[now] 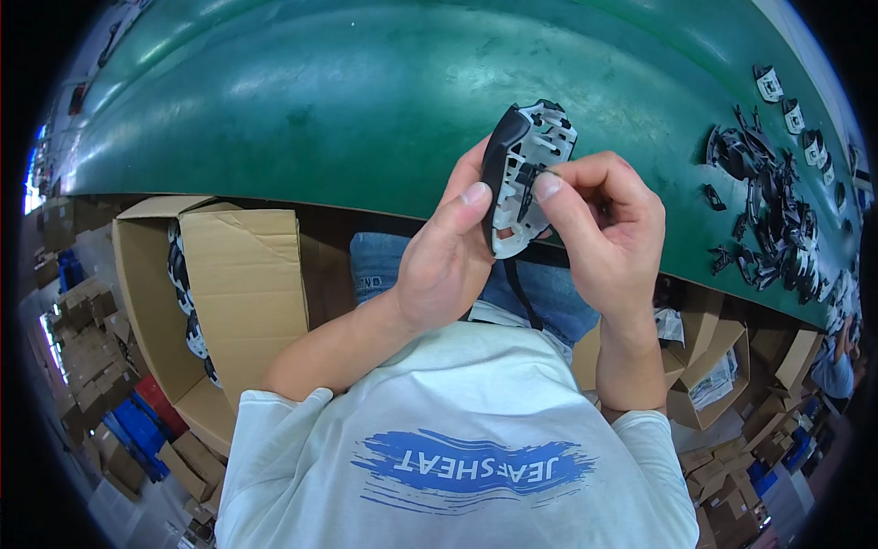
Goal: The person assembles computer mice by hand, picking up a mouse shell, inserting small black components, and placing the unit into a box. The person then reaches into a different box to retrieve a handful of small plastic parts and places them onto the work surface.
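Note:
My left hand (448, 247) grips a black-and-white moulded plastic shell (501, 169) by its dark outer side, thumb along the near edge. The shell is tilted on end, its white ribbed inside turned to the right. Against that inside, my right hand (608, 215) pinches a small black plastic piece (528, 188) between thumb and forefinger. The piece touches or lies very close to the ribs; I cannot tell whether it is seated. Both hands are above the near edge of the green table.
Across the green table (302, 119), a pile of black plastic parts (777, 210) lies at the right, with several white-and-black pieces (793, 116) beyond it. A cardboard box (242, 284) holding similar shells stands at left. Another open box (709, 389) stands at right.

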